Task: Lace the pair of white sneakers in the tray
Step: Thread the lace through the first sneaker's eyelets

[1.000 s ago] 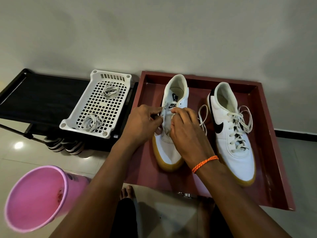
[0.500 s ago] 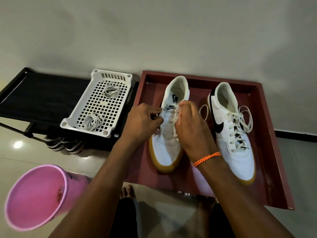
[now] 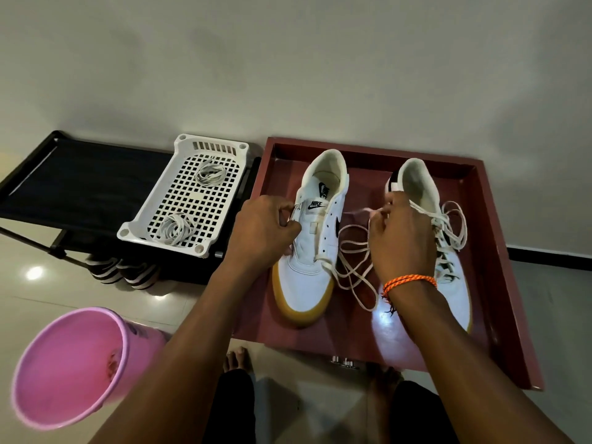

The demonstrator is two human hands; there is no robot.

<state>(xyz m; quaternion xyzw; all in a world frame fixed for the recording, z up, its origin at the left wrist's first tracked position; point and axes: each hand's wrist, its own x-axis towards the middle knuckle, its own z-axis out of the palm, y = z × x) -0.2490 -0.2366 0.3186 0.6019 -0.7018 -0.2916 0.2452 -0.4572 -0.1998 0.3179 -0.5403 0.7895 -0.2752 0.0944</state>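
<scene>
The left hand point(image 3: 261, 229) pinches the lace end at the left sneaker point(image 3: 312, 245)'s top eyelet. The right hand point(image 3: 400, 238) pinches the lace point(image 3: 352, 264) between the 2 sneakers, loops trailing. Both sit in the red tray point(image 3: 490, 251); the right sneaker point(image 3: 426, 193) is laced.

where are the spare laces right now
In the head view, two coiled spare laces lie in the white basket on the black rack, left of the red tray that holds the sneakers.
</scene>
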